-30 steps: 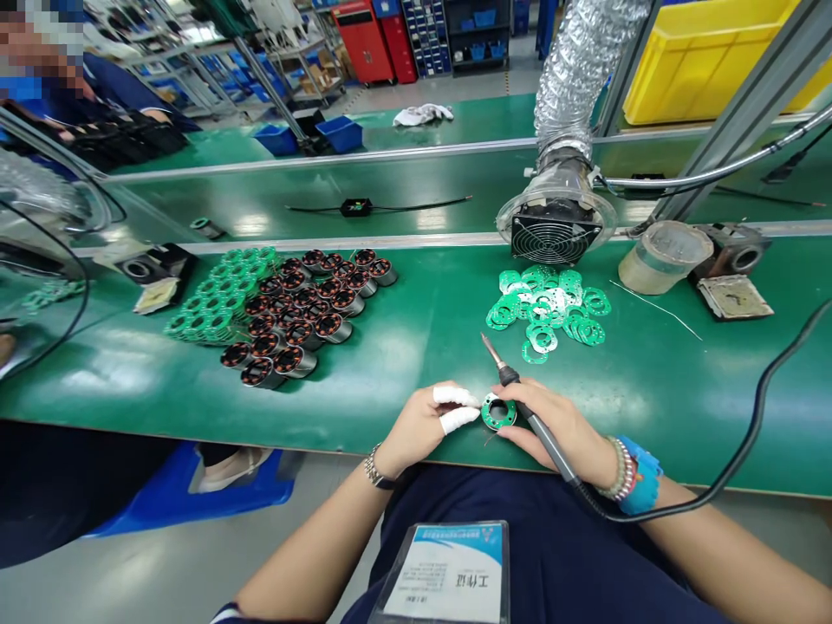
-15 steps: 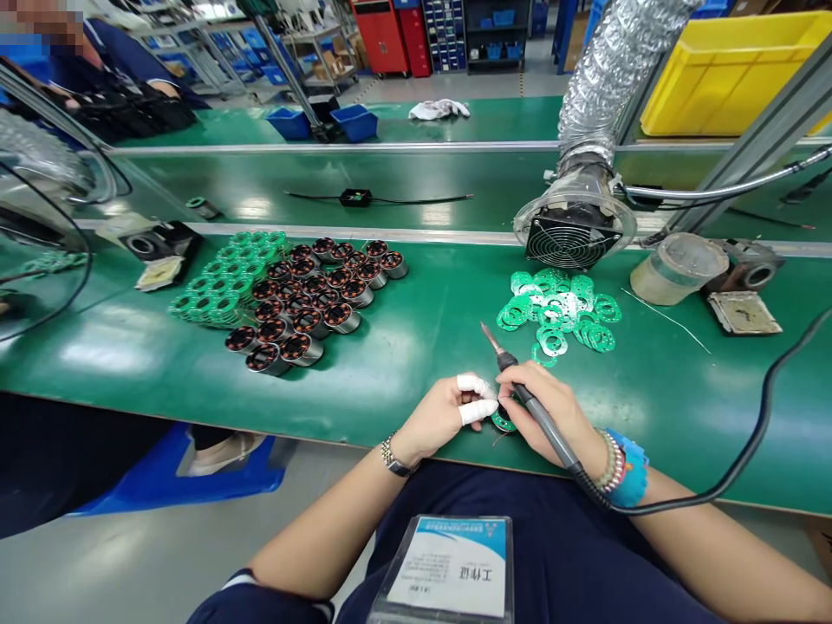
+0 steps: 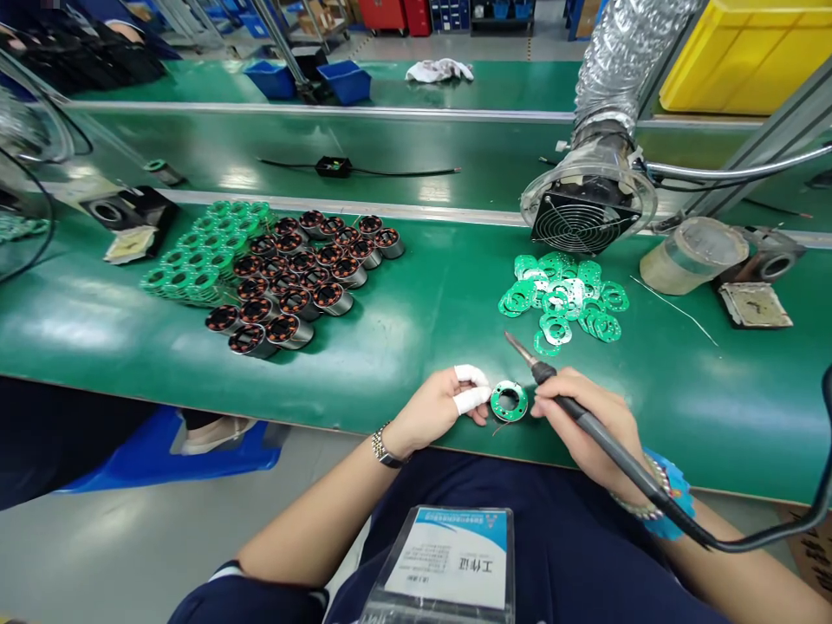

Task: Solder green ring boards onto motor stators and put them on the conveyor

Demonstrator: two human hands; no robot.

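A motor stator topped by a green ring-shaped circuit board sits near the bench's front edge, a thin wire end sticking out below it. My left hand, with white wraps on thumb and forefinger, is closed at the stator's left rim. In my right hand is a soldering iron, its tip pointing up and left above the bench. The right fingertips are just right of the stator, apart from it. Beyond the iron tip lies a loose pile of green ring boards.
Several bare stators stand left of centre, beside stacked green boards. A fume extractor fan hangs behind the loose pile. At right are a cloudy tub and an iron stand. The iron's cable crosses my right forearm.
My right hand has moved right and away from the stator with the soldering iron, uncovering the green ring. My left hand stays beside it. The camera view has tipped downward.
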